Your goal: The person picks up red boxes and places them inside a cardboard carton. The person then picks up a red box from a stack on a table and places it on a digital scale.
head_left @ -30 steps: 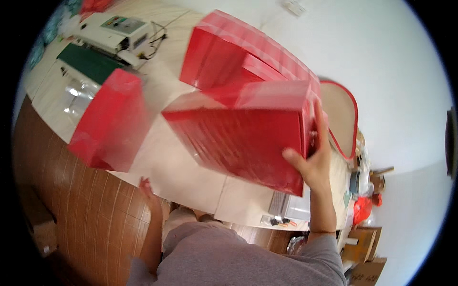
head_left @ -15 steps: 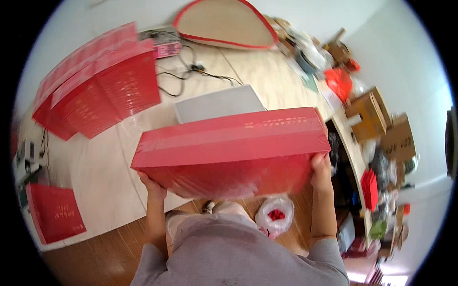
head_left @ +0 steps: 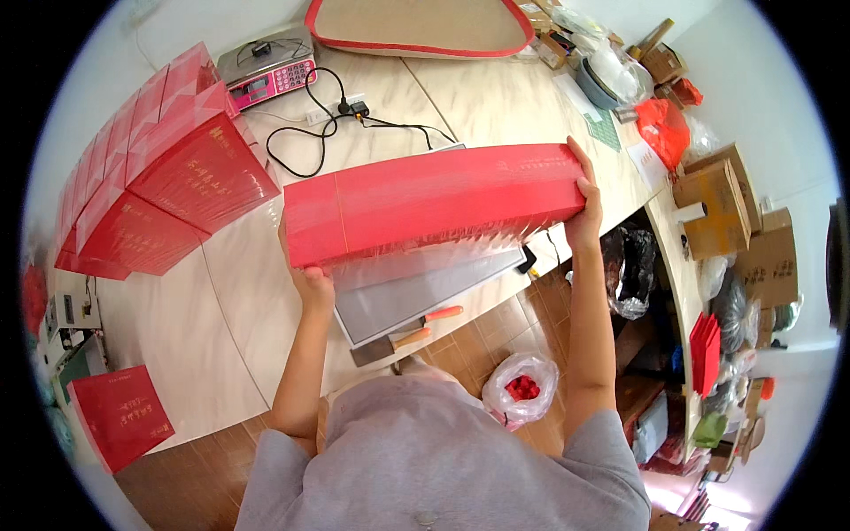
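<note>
A long red box point(head_left: 434, 199) in clear film is held up between my two hands, over the table point(head_left: 239, 319). My left hand point(head_left: 312, 285) grips its left end, thumb on the near side and fingers mostly hidden behind. My right hand point(head_left: 584, 202) clasps the right end, fingers on the far corner. Loose, wrinkled film hangs along the box's lower edge. Partly hidden under it lies a flat grey panel point(head_left: 381, 305) with a pale frame. Two tools with orange handles, one handle point(head_left: 443, 313) nearer the panel, rest at the table's front edge; one has a flat metal blade point(head_left: 374, 351).
Wrapped red boxes point(head_left: 168, 199) stand stacked at the left; another red box point(head_left: 122, 416) lies nearer. Farther back are a pink scale point(head_left: 273, 81) and black cables point(head_left: 323, 133). A bag with red scraps point(head_left: 522, 388) sits on the floor. Cardboard boxes point(head_left: 715, 208) crowd the right.
The red box has moved away from my body and turned, now showing another face with a line across it. The grey panel's near part and the orange-handled tools have come into view.
</note>
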{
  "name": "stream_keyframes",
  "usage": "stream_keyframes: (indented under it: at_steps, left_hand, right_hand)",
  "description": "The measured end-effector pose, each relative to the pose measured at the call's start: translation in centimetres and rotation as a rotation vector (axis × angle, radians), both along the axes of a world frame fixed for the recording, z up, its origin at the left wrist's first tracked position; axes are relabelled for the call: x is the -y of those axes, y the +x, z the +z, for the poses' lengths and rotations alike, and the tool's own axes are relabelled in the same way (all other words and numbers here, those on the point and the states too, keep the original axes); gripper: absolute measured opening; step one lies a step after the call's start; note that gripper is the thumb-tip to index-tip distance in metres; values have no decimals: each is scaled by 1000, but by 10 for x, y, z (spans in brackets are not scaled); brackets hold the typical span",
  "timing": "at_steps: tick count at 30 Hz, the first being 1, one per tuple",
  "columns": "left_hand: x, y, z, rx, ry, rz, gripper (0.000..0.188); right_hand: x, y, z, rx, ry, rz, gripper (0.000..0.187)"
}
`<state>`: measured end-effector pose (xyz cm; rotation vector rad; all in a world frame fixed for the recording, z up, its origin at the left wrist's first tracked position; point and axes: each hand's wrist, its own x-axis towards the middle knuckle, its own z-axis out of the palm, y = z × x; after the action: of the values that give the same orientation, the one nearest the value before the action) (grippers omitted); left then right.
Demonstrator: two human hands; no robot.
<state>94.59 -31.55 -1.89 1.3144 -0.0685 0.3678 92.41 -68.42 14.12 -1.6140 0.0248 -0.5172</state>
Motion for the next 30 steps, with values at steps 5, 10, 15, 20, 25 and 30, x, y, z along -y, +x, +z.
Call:
stream_keyframes:
  at_steps: [5, 10, 15, 20, 25, 30]
  left_hand:
    - [7, 13, -4, 43, 184, 33, 118]
    - [-2, 14, 18, 224, -185, -413, 112]
    - [-27, -5, -64, 51, -179, -105, 105]
    - [17, 19, 102, 19, 230, 28, 91]
    - [27, 17, 107, -24, 143, 105, 84]
    - [33, 14, 110, -55, 86, 129, 82]
  right_hand:
    - [9, 42, -28, -55, 135, 48, 67]
    - [8, 55, -44, -94, 177, 69, 67]
    - [9, 63, -47, -103, 198, 108, 72]
    - [16, 63, -53, -120, 177, 127, 77]
    - [24, 65, -57, -103, 149, 207, 73]
    - [34, 66, -66, 29, 10, 304, 61]
